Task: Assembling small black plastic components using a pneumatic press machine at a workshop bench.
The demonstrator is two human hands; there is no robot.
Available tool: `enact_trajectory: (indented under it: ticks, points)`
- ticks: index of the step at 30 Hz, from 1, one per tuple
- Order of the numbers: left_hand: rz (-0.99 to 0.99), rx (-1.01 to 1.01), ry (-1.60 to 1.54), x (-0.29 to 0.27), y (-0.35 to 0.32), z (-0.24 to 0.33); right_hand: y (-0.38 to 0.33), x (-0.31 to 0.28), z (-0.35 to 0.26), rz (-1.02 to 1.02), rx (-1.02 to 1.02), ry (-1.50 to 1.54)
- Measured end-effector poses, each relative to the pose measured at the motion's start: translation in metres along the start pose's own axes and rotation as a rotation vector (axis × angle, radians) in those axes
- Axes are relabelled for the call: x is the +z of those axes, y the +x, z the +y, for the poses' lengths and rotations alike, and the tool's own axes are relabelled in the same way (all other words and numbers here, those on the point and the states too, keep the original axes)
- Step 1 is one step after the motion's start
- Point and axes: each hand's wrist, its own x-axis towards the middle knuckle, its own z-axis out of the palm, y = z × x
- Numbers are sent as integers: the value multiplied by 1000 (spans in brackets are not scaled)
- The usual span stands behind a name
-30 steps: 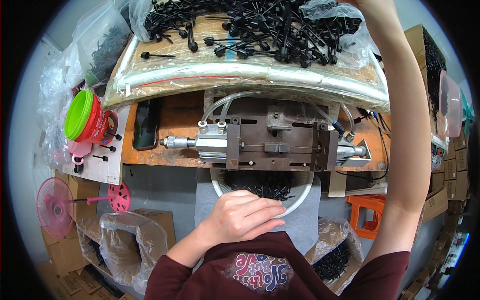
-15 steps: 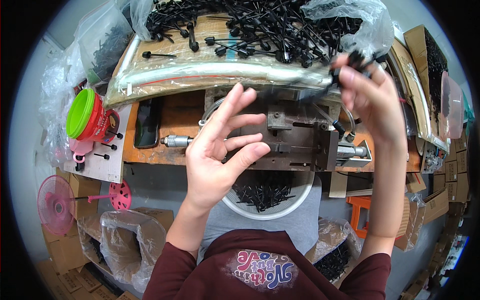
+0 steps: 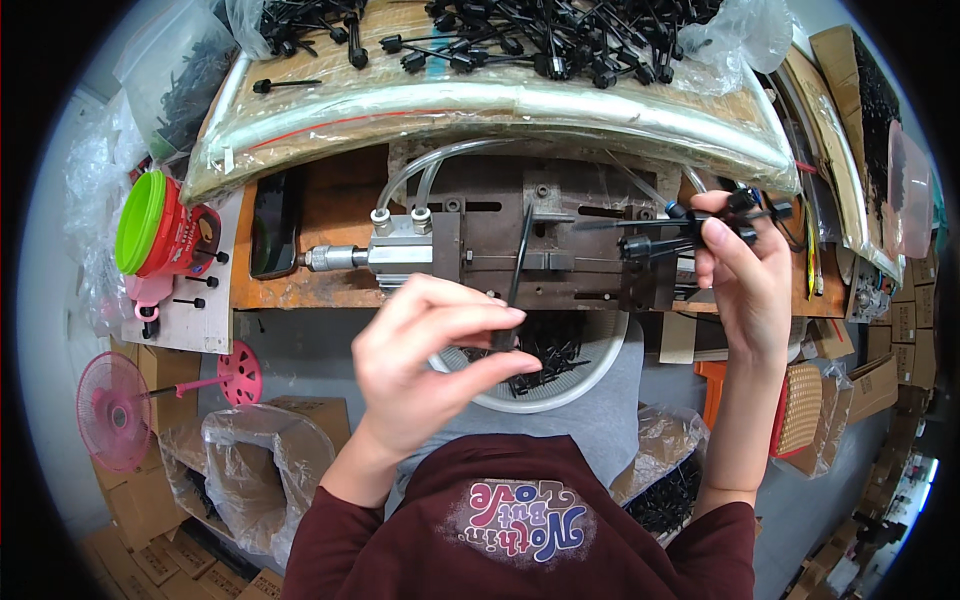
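One black rod (image 3: 520, 262) in left hand (image 3: 405, 358), several rods (image 3: 660, 244) in right hand (image 3: 748, 285).

Grey floor (image 3: 290, 350) spreads under the worn wooden table (image 3: 350, 185) before me; pale wall (image 3: 52, 300) at left, pink fan (image 3: 115, 412) near it, boxes (image 3: 905, 335) stacked far right

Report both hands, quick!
Left hand: pinching one black stemmed part.
Right hand: closed around several similar black parts.

The person's maroon short-sleeved shirt (image 3: 420, 510) bears pink and blue lettering (image 3: 526, 518).
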Motion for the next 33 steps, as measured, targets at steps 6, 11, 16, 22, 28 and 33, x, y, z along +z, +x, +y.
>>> enact_trajectory:
  ticks: [6, 11, 16, 22, 28, 33]
  points:
    - [-100, 166, 396, 44, -27, -33, -34, 22, 8, 190, -296, -233]
    - [-120, 259, 603, 54, -17, -35, -56, 27, 18, 206, -470, -416]
    - [-133, 261, 644, 52, -11, -32, -65, 22, 24, 229, -674, -783]
    - [-150, 231, 647, 52, -11, -31, -71, 30, 30, 200, -824, -987]
    - [-146, 232, 628, 50, -9, -31, -77, 32, 44, -27, -992, -983]
    - [-83, 154, 84, 44, -8, -15, -74, 31, 53, -181, -1102, -1005]
